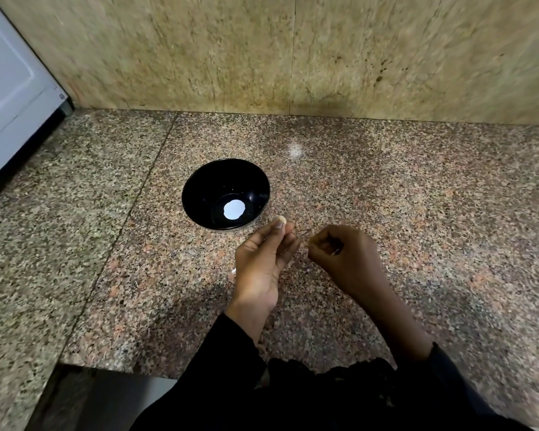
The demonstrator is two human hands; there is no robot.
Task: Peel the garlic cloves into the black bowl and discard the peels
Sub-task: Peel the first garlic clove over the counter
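Black sleeves [339, 396] at the near edge of the counter [417, 188], both forearms reaching over the speckled granite. Left hand [262, 262] palm up, thumb and fingertips pinching a pale garlic clove [281, 218] just beside the near right rim of the black bowl [199, 185]. Right hand [343, 256] close to the left, fingers curled inward; whether a peel sits between them cannot be told. Bowl upright toward the middle of the counter, a bright round reflection on its floor, no cloves discernible inside. Small white scrap [233, 270] on the counter, touching the left hand's outer edge. Beige stone wall [262, 51] along the far edge; white appliance [10, 88] at the far left corner.
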